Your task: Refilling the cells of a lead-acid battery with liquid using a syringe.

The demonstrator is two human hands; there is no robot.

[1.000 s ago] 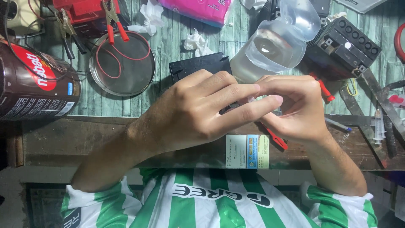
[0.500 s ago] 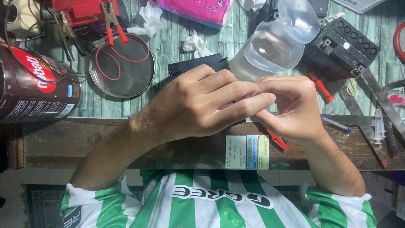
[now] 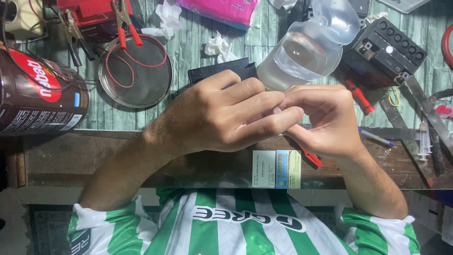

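- Above the tabletop (image 3: 118,151) edge, left hand (image 3: 222,115) and right hand (image 3: 325,120) meet, fingertips pinched together on a small pale piece (image 3: 277,111), mostly hidden.
- Just behind them lies a clear plastic jug (image 3: 302,59); a black battery (image 3: 384,49) sits at its right.

Clear jug (image 3: 302,56), black box (image 3: 222,71) crowd hands.

Between the fingers: whatever the left hand (image 3: 222,115) and right hand (image 3: 325,120) pinched together was too covered to identify.
Black box (image 3: 222,71): mostly hidden behind the left hand.
Red-handled tool (image 3: 311,157): only its tip showed below the right hand.
Brown can (image 3: 37,97): was cut off at the left edge.
Pink packet (image 3: 224,8): was cropped by the top edge.
Syringe (image 3: 423,141): its markings were too small to tell.
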